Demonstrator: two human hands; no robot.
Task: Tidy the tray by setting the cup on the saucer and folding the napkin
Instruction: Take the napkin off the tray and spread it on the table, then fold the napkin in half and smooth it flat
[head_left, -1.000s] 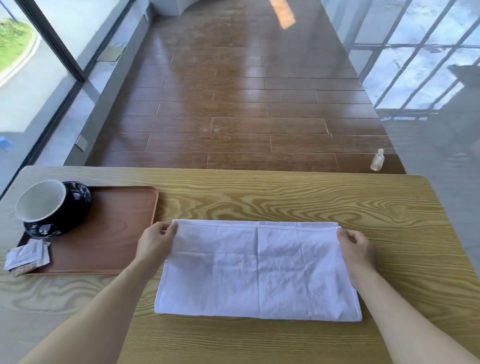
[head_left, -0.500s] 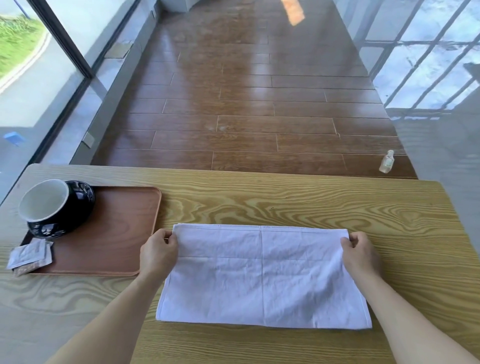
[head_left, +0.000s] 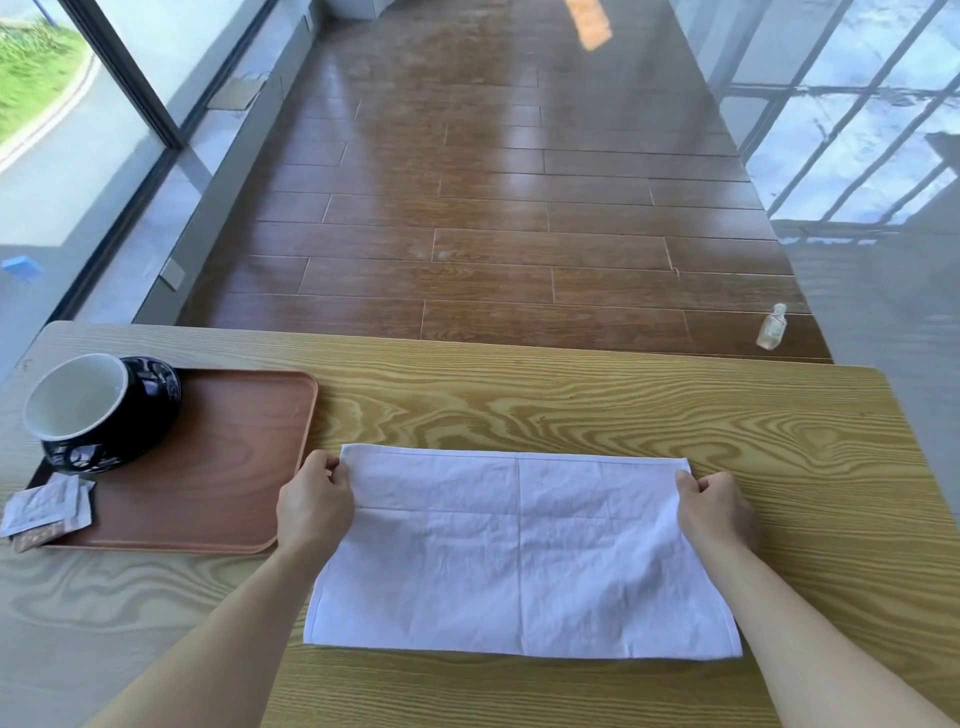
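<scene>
A white napkin (head_left: 519, 556) lies flat on the wooden table, folded into a wide rectangle with creases showing. My left hand (head_left: 314, 506) pinches its far left corner and my right hand (head_left: 714, 506) pinches its far right corner. At the far left, a black cup (head_left: 98, 410) with a white inside leans tilted on the brown tray (head_left: 223, 467). I cannot tell whether a saucer lies under the cup.
Several small paper sachets (head_left: 47, 512) lie at the tray's near left corner. The table (head_left: 597, 410) ends at a far edge with wooden floor beyond. A small clear bottle (head_left: 772, 326) stands on the floor at the right.
Both hands stay on the napkin's far corners and the far edge has come slightly toward me. The cup and tray have not moved.
</scene>
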